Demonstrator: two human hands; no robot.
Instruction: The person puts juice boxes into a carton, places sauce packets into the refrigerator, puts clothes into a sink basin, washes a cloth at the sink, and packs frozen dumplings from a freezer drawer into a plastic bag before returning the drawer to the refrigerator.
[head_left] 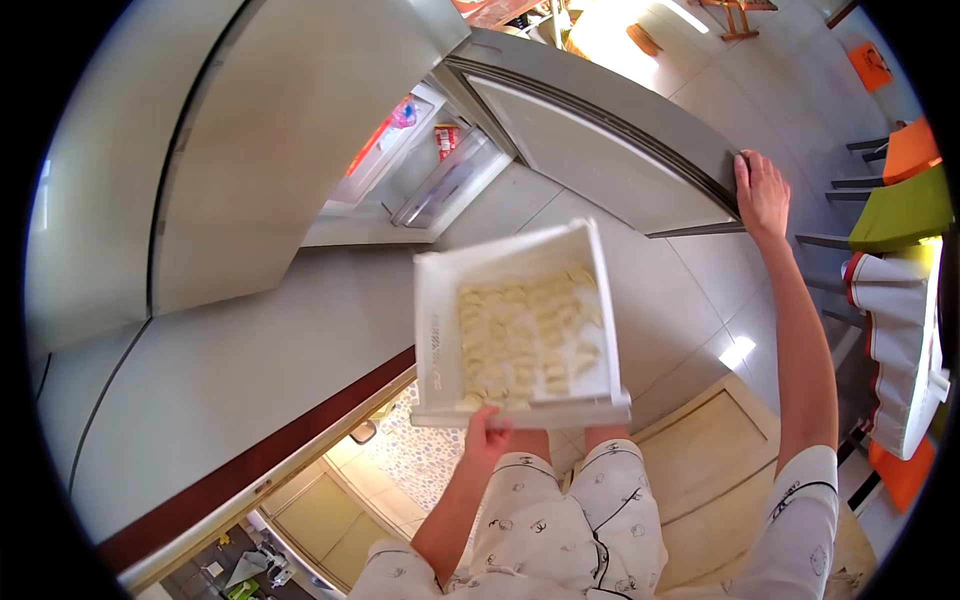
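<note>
Left grip (487,437): closed on the near edge of the white freezer drawer (522,412), left of that edge's middle, fingers pressed against the panel. We hold the drawer over our thighs, its open top towards us. The drawer body extends beyond the grip, most of it ahead and to the right. Inside, pale dumplings (530,335) lie in rough rows on the drawer bottom, the nearest just beyond the grip; blur softens their outlines

Right grip (764,196): on the outer edge of the open freezer door (610,140), well apart from the drawer, fingers bent over the rim; how firmly they press we cannot tell

Ahead, the open freezer compartment (375,195) shows a clear-fronted bin (445,185), with a red packet (447,141) near it. Grey floor tiles (660,290) run under the door. Off to our right, chairs with orange and green seats (905,210) stand near a white cloth with red trim (893,300)
</note>
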